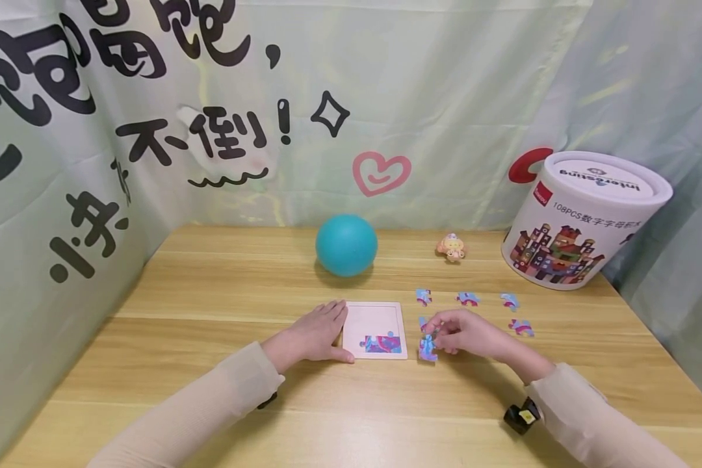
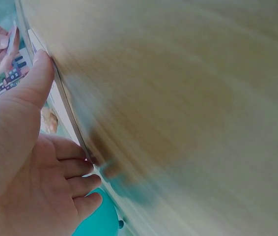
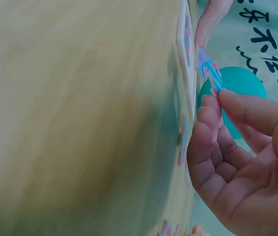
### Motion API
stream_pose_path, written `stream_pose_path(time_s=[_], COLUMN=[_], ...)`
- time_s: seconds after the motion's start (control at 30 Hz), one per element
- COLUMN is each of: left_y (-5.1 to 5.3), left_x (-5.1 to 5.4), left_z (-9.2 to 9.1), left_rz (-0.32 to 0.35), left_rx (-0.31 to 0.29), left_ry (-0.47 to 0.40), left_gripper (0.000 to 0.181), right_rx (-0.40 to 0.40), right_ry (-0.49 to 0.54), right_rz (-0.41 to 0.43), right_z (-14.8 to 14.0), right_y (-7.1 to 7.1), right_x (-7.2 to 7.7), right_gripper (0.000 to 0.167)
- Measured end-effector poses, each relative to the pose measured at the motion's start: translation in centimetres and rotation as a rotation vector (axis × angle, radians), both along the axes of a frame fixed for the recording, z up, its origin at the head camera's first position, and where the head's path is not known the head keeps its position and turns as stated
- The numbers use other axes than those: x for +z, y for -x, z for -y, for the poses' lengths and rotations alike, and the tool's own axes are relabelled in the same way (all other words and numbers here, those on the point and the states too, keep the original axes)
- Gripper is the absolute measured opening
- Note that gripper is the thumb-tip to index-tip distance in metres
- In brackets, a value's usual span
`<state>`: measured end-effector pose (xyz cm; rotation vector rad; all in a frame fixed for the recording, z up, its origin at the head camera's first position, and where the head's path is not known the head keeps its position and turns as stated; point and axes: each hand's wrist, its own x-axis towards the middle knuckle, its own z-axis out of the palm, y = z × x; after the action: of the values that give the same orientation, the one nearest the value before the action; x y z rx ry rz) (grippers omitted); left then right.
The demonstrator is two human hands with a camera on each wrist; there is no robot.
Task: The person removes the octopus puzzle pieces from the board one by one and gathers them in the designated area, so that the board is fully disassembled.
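Note:
My left hand (image 1: pixel 320 330) rests along the left side of a pale pink square puzzle tray (image 1: pixel 374 318), its fingers fairly straight and touching the rim. Joined puzzle pieces (image 1: pixel 383 344) in blue, purple and pink lie along the tray's lower right. Just right of the tray, my right hand (image 1: pixel 465 333) pinches a blue and pink puzzle piece (image 3: pixel 210 71) between thumb and fingertips, lifted above the table in the right wrist view. Another loose piece (image 1: pixel 423 322) lies partly hidden behind that hand.
Several loose puzzle pieces (image 1: pixel 467 299) lie to the right of the tray. Behind stand a teal ball (image 1: pixel 346 246), a small pink-and-yellow toy figure (image 1: pixel 452 247) and a large white bucket (image 1: pixel 579 224). A printed curtain (image 1: pixel 444 117) hangs along the table's back edge.

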<state>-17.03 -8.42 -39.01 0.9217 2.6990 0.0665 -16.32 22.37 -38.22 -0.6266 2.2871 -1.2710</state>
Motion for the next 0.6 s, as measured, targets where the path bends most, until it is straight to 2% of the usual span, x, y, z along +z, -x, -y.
stream_pose_path(time_s=[0.3, 0.43, 0.6], left_y=[0.05, 0.05, 0.09], left_x=[-0.05, -0.05, -0.06], left_z=[0.0, 0.01, 0.01], left_rz=[-0.001, -0.001, -0.002], left_rx=[0.001, -0.002, -0.004], left_ry=[0.005, 0.003, 0.004], left_gripper=[0.096, 0.096, 0.096], right_rx=[0.066, 0.103, 0.106], right_ry=[-0.022, -0.035, -0.056], right_rz=[0.019, 0.003, -0.008], right_z=[-1.02, -1.06, -1.05], right_y=[-0.76, -0.88, -0.78], right_x=[-0.37, -0.55, -0.66], right_gripper=[0.009, 0.009, 0.01])
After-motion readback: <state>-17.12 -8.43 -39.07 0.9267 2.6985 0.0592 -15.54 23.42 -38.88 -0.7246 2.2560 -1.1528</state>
